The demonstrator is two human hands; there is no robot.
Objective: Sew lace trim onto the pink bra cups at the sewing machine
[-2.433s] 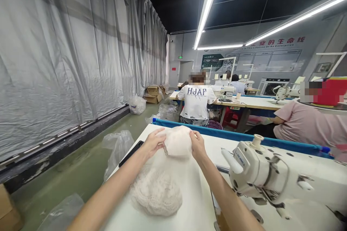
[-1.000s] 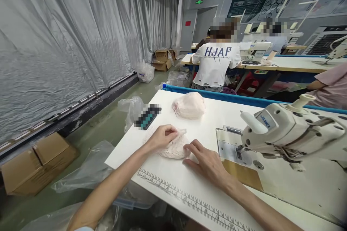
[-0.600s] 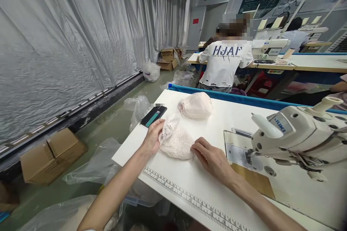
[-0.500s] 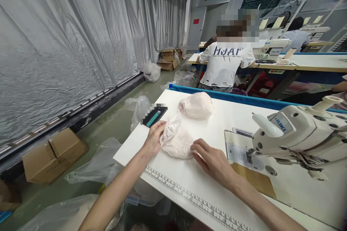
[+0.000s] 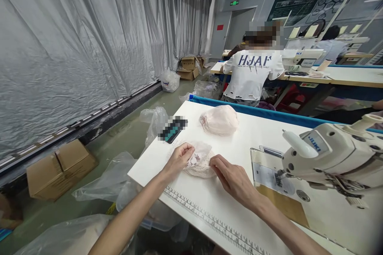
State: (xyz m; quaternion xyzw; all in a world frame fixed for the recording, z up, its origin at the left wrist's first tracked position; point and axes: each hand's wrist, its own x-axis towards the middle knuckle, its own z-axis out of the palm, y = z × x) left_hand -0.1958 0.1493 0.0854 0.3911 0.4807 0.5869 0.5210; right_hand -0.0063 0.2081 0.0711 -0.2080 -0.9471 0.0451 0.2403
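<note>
A pale pink lace fabric piece [image 5: 200, 170] lies on the white sewing table [image 5: 149, 163], with thin whitish fabric folded over its upper part. Pinched in the fingers of my left hand [image 5: 180, 159] is the edge of that fabric, lifted slightly off the table. My right hand [image 5: 230, 173] grips the right edge of the lace piece between thumb and fingers. Farther back on the table rests another pale pink fabric bundle [image 5: 220, 120]. The fingertips of both hands are partly hidden by the cloth.
A white sewing machine [image 5: 329, 155] stands on the right. A dark phone-like object [image 5: 172, 129] lies at the table's left edge. A printed ruler [image 5: 209, 219] runs along the front. Plastic bags [image 5: 119, 179] and a cardboard box [image 5: 61, 169] are on the floor; a person [image 5: 251, 71] sits ahead.
My left hand has moved rightward and nearer to my right hand, folding the thin fabric over the lace. My right hand keeps its hold. The view has shifted slightly.
</note>
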